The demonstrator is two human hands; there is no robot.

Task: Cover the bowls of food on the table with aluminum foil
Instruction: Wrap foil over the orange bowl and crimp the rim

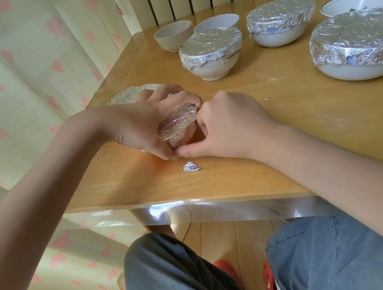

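We see silver crinkled foil [210, 45] on white bowls [208, 67] toward the far edge of the tan wooden table [305, 113], cream curtains [13, 72] patterned with pink hearts, blue jeans [339, 259], and red-orange shoes [225, 267].

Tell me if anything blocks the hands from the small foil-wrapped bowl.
Nothing does. The left hand already grips the small bowl, tilted, and the right hand pinches its foil edge. The foil scrap lies apart, nearer the table edge.
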